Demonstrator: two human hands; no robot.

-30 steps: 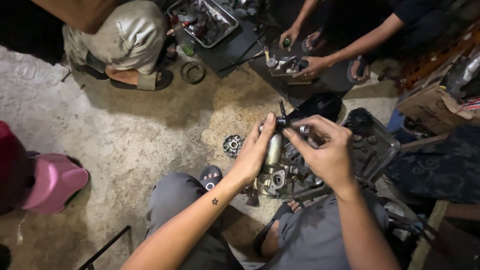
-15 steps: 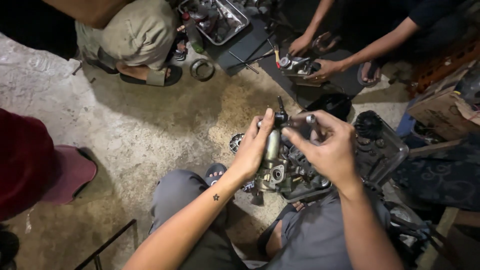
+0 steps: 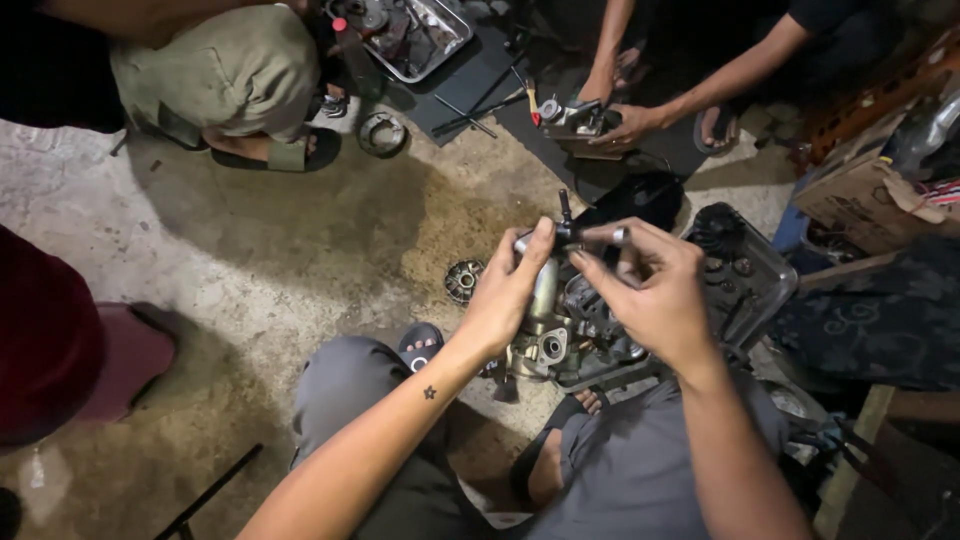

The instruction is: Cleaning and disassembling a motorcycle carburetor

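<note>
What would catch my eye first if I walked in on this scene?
At centre, the left hand and right hand pinch a small metal rod above a grey engine part. Beyond them, another person's hands work on a similar part, beside a metal tray of pieces.

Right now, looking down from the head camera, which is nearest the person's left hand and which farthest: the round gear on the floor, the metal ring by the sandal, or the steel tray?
Measured from the left hand:
1. Round gear, on the floor just left of the hand.
2. Metal ring, farther up and left, beside the sandal.
3. Steel tray, at the top edge, farthest.
</note>
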